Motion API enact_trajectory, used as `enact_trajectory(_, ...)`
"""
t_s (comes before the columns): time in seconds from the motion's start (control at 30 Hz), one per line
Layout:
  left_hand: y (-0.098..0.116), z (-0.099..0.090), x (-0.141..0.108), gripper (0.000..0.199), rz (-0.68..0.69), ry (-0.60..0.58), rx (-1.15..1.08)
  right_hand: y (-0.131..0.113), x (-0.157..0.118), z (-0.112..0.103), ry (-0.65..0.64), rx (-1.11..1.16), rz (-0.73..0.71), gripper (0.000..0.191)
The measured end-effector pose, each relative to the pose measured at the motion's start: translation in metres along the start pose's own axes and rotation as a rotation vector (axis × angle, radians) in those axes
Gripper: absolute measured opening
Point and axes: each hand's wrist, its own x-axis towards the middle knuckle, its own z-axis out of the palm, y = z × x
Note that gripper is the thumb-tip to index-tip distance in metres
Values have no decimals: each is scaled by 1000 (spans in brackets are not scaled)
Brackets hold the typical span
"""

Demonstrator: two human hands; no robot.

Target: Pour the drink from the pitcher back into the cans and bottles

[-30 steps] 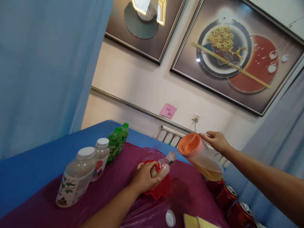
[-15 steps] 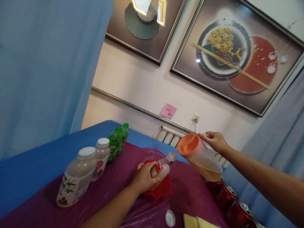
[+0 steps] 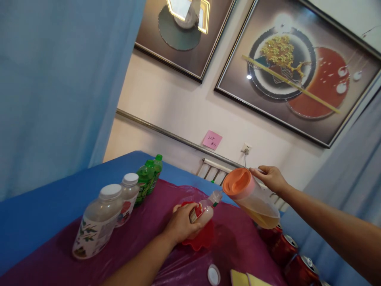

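My left hand (image 3: 182, 223) is wrapped round a clear bottle (image 3: 206, 212) with a red label, tilted to the right over a red scalloped dish (image 3: 205, 237). Its uncapped mouth meets the spout of a plastic pitcher (image 3: 253, 202) with an orange lid (image 3: 237, 182). The pitcher is tipped to the left, and yellowish liquid lies along its lower side. By the handle, my right hand (image 3: 271, 177) holds it up. A thin stream seems to run between spout and bottle mouth. Below them, a white cap (image 3: 213, 275) lies on the purple plastic sheet (image 3: 166, 254).
Two white-capped bottles (image 3: 97, 222) and two green bottles (image 3: 145, 180) stand on the left. Several red cans (image 3: 300, 266) line the right edge, near a folded yellow cloth (image 3: 248, 279). Blue curtains (image 3: 59, 79) hang on both sides.
Both hands keep the bottle and pitcher in nearly the same pose. The whole view has shifted very slightly; nothing has been let go or taken hold of.
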Motion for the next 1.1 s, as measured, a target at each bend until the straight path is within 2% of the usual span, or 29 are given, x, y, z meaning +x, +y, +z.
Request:
enact_trajectory(0.5, 3, -2, -1, 49, 12, 19, 14, -4, 0, -3, -14, 14, 21, 64)
enact_trajectory(1.1, 2, -3, -1, 51, -1, 7, 2, -2, 0, -5, -19, 9, 50, 61)
